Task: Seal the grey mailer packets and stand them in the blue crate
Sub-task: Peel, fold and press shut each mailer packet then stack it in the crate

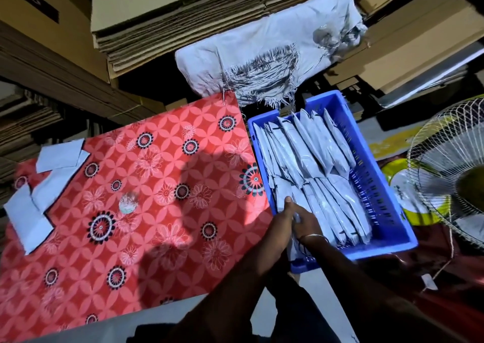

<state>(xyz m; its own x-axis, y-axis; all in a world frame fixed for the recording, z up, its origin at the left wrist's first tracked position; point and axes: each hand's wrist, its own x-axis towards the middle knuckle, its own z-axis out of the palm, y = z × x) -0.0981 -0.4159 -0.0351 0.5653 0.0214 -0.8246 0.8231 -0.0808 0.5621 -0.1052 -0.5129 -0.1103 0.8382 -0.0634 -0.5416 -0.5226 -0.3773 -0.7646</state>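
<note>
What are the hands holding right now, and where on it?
Both hands, left and right, hold a grey packet by its near end, at the crate's near-left corner. The exact finger hold can't be seen.

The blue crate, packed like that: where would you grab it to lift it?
Probably by its two short end rims, one hand from each side. The crate is long and narrow with slotted walls, and the packets stand on edge filling the inside, so there is no grip within. Both hands, left and right, are at its near corner now.
</note>
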